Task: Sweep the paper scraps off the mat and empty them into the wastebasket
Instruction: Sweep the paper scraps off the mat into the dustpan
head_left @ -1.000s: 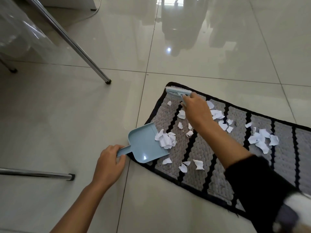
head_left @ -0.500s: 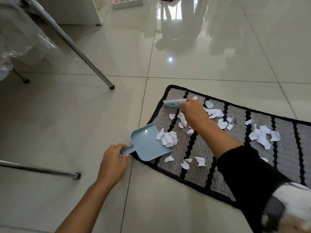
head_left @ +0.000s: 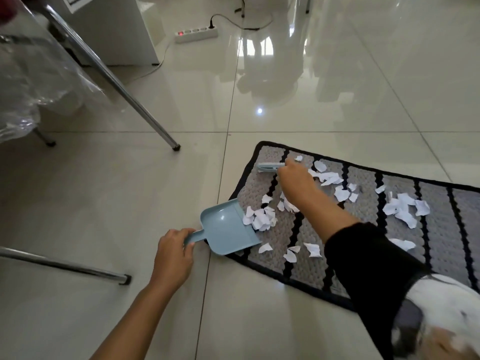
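A grey mat (head_left: 306, 258) with black stripes lies on the tiled floor, strewn with several white paper scraps (head_left: 402, 209). My left hand (head_left: 174, 253) grips the handle of a light blue dustpan (head_left: 226, 229), whose lip rests on the mat's left edge against a small heap of scraps (head_left: 259, 218). My right hand (head_left: 296, 183) reaches over the mat's far left corner, holding a small light blue brush (head_left: 267, 167) low over the mat. No wastebasket shows in the head view.
A slanted chrome leg (head_left: 135, 105) ends on the floor left of the mat, and another chrome bar (head_left: 78, 268) lies low at the left. Clear plastic sheeting (head_left: 33, 81) hangs at upper left. A power strip (head_left: 196, 35) with cable sits by a white cabinet (head_left: 117, 29).
The view has tilted up, showing more floor, the power strip and the cabinet. My right hand with the brush has shifted only a little over the mat's far corner; the dustpan stays put.
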Demonstrator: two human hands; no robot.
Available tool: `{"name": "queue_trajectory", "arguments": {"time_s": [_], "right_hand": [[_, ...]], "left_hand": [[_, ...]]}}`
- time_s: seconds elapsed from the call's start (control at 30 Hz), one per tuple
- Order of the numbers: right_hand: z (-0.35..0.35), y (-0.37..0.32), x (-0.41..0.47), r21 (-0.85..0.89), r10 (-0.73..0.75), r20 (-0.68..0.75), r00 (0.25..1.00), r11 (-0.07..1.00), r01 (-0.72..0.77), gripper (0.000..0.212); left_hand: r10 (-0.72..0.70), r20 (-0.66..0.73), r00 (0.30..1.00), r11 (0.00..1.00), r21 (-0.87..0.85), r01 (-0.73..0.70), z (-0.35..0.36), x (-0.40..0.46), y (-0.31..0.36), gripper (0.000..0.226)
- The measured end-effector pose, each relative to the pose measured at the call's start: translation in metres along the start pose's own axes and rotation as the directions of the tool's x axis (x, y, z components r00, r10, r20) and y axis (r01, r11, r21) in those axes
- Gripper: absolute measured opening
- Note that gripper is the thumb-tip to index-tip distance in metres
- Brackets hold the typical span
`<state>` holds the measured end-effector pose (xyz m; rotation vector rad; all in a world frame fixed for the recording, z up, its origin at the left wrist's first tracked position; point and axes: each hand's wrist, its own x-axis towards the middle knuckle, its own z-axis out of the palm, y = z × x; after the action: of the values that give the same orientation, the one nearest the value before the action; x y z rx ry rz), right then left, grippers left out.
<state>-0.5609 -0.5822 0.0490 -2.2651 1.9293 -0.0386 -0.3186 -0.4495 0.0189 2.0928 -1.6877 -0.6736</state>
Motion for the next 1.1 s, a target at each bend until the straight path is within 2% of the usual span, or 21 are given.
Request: {"name": "queue_trajectory", "arguments": {"time_s": [0.07,0.17,0.33,0.43,0.57,0.73,0.87,1.0,1.1], "right_hand": [[0.001,0.002,0.002,0.015,-0.002,0.031,1.0,1.0,0.002,0.023],[-0.008,0.004,-0.005,0.029,-0.089,0.067,0.994,0.996,0.087,0.02],[-0.013,0.008,0.0,0.023,-0.063,-0.058,0.996,0.998,0.065,0.014],[-0.007,-0.003,0.001,0.062,-0.049,0.012,0.999,0.997,0.048,0.016],[-0.017,-0.003,-0.026,0.066,-0.178,0.093,0.98,0.983,0.172,0.017],[-0.026,0.007,-0.005,-0.006,-0.122,-0.075,0.99,0.992,0.122,0.014],[-0.004,-0.01,-0.001,0.014,-0.115,0.016,0.993,0.993,0.115,0.02],[-0.018,-0.001,-0.036,0.075,-0.221,0.091,0.971,0.974,0.215,0.018],[-0.033,0.026,-0.039,0.102,-0.119,-0.076,0.99,0.987,0.126,0.016]], "left_hand": [[0.0,0.005,1.0,1.0,0.004,0.0,0.002,0.003,0.001,0.027],[-0.001,0.016,1.0,1.0,0.004,0.001,0.002,0.008,0.003,0.027],[-0.003,0.018,1.0,1.0,-0.002,0.003,0.002,0.011,0.009,0.028],[-0.012,0.009,1.0,1.0,0.004,0.012,0.003,0.008,0.008,0.028],[-0.014,0.01,1.0,1.0,0.0,0.014,-0.003,0.009,0.006,0.029],[-0.021,0.014,1.0,1.0,-0.002,0.021,-0.004,0.013,0.005,0.029],[-0.018,0.015,1.0,1.0,0.002,0.018,-0.003,0.014,0.004,0.029],[-0.009,0.017,1.0,1.0,0.0,0.009,-0.002,0.021,0.006,0.03],[0.008,0.02,1.0,1.0,0.001,-0.008,0.002,0.028,0.011,0.03]]}}
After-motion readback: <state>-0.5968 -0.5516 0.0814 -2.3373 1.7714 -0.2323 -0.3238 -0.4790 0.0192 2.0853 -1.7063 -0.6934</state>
